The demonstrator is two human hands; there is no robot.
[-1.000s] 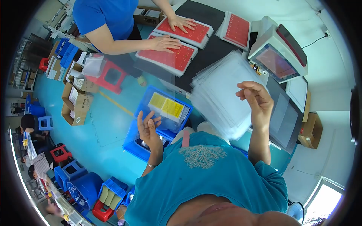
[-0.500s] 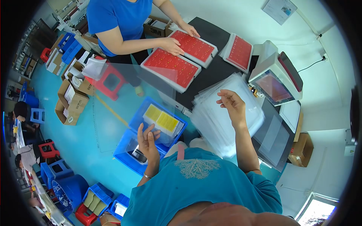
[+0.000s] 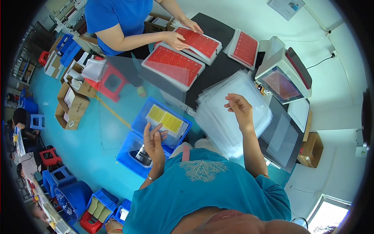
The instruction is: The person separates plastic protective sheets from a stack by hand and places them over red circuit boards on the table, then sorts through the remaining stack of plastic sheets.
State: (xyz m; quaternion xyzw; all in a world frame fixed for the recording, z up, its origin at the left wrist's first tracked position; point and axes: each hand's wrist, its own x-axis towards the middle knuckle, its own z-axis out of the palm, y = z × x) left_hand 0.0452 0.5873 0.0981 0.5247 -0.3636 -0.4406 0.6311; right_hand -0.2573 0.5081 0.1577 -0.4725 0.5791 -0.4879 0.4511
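In the head view, the person's two hands are well apart. The left hand (image 3: 155, 146) has its thumb and fingers at the near edge of a single clear sheet (image 3: 134, 105), apparently pinching it; the sheet hangs in the air ahead and to the left, and a red stool (image 3: 113, 84) and the corner of a red-topped stack (image 3: 174, 64) show through it. A blue bin (image 3: 187, 128) holding yellow-printed sheets (image 3: 165, 117) sits below that hand. The right hand (image 3: 241, 111) is raised over a fanned pile of clear sheets (image 3: 224, 130) at the dark table (image 3: 202, 19), its thumb near its bent fingers; whether it grips anything, I cannot tell. Beside the pile stands a machine with a screen (image 3: 282, 84). Across the table, a co-worker in a blue top (image 3: 117, 19) has both hands on a second red-topped stack (image 3: 200, 43).
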